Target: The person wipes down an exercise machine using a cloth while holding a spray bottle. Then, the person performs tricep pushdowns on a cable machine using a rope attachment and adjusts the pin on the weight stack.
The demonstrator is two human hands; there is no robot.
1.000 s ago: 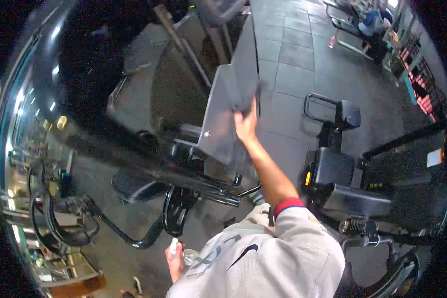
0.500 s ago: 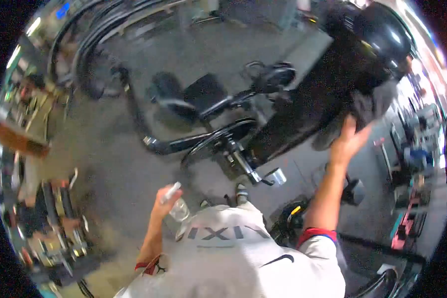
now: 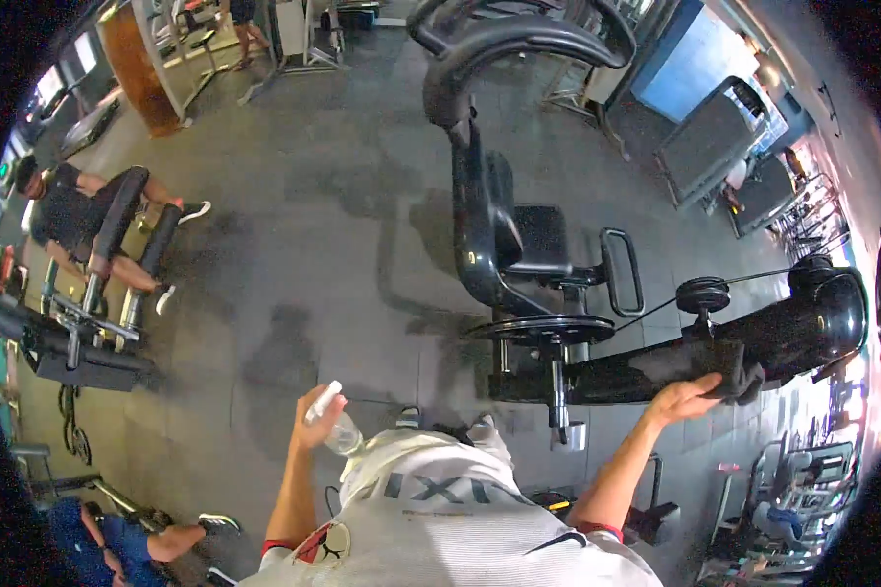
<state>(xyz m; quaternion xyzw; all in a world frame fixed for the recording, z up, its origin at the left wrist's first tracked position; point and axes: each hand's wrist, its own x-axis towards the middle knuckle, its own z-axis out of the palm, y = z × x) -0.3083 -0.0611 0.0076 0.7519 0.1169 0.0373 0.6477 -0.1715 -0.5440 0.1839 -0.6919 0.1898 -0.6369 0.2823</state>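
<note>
My left hand [image 3: 313, 416] is closed round the neck of a clear spray bottle [image 3: 344, 436] with a white trigger head, held low beside my body. Out to the right, my right hand [image 3: 685, 399] grips a dark grey cloth [image 3: 741, 379]. The cloth rests against the side of a long black machine beam [image 3: 617, 374], part of a gym machine with a seat [image 3: 540, 235] and a thick curved frame [image 3: 470, 196]. Parts of my right fingers are hidden by the cloth.
A person [image 3: 98, 230] sits on a machine at the left; another person in blue [image 3: 117, 538] is at lower left. A weight post [image 3: 558, 391] juts from the beam toward my feet. Treadmills [image 3: 715, 142] stand at upper right, with dark tiled floor [image 3: 313, 245] between.
My view has turned, so the machine now lies straight across in front of me. The cloth and right hand sit lower in view, against the beam. The left hand still holds the bottle.
</note>
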